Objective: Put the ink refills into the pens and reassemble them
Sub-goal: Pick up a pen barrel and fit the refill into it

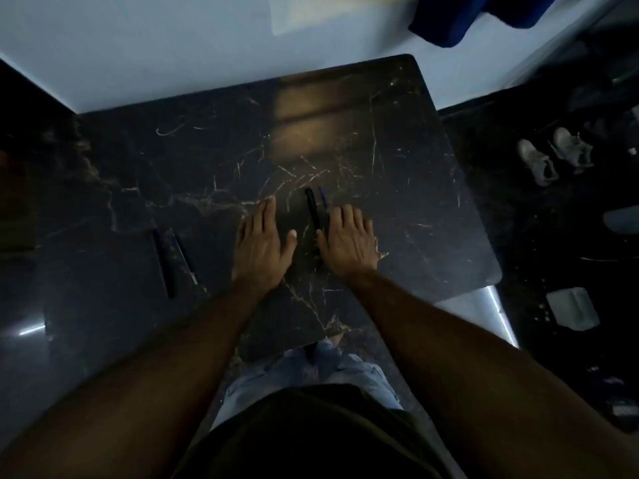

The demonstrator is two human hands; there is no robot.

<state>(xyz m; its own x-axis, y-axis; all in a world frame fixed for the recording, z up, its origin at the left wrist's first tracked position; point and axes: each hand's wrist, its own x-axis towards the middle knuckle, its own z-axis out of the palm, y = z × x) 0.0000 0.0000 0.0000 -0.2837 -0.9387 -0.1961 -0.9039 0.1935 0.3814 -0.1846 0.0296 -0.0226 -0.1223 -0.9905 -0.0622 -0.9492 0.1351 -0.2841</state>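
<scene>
Bare left hand (264,242): flat on the tabletop, palm down, fingers together and stretched forward, thumb out to the right; it grips nothing.
Right hand (347,238): palm down too, fingers curled a little, thumb reaching left toward the pen barrel; whether it truly pinches the barrel I cannot tell, the light is too dim.
Pen barrel (313,210): black, lying lengthwise between the two hands, hard against the right thumb, its far end poking out past the fingertips.
Ink refill (323,197): thin, bluish, just right of the barrel and roughly parallel to it; its near part runs under the right fingers.
Second pen barrel (166,264): dark, well off to the left of both hands, lying on the table, untouched.
Second refill (185,259): slim and pale-tipped, just beside that left barrel, close to parallel with it.
Table (397,150): black marble-look top with pale veins, a warm reflection at its far side.
Floor, right side: a pair of grey shoes (553,155) well apart from the table, and a pale cloth (572,307) nearer the camera.
Far right corner: blue fabric (463,15) hanging into view.
</scene>
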